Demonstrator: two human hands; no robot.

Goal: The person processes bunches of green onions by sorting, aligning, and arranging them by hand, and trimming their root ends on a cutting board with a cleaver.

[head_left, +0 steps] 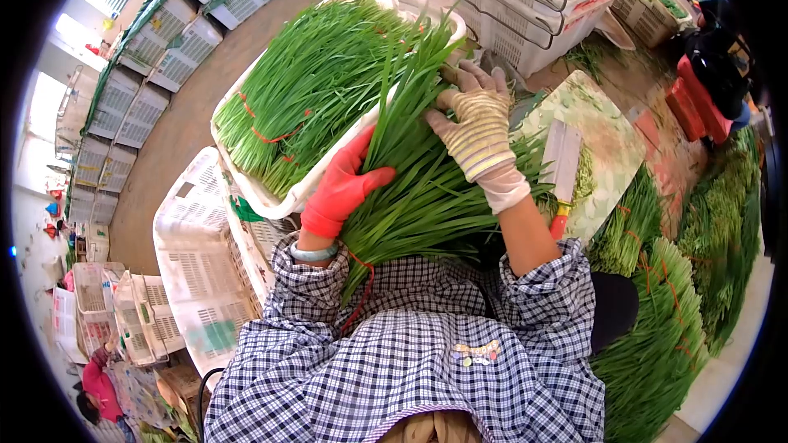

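Note:
Long green leafy stalks [419, 205] lie loose across my lap, their upper ends reaching the rim of a white crate [308, 184]. My left hand [341, 184], in a red glove, is at their left side, thumb over the stalks and fingers partly hidden behind them. On the right, my right hand [474, 119], in a striped yellowish glove, rests against the stalks with fingers bent; what its fingertips pinch is hidden. Tied green bundles [328, 74] fill the crate. A red tie [367, 283] hangs by the stalks at my lap.
A cleaver [563, 160] with a red handle lies on a board [611, 131] at the right. More tied bundles [657, 320] lie lower right. White crates [525, 12] are stacked ahead, an open crate [209, 271] stands left. A person [100, 385] is at lower left.

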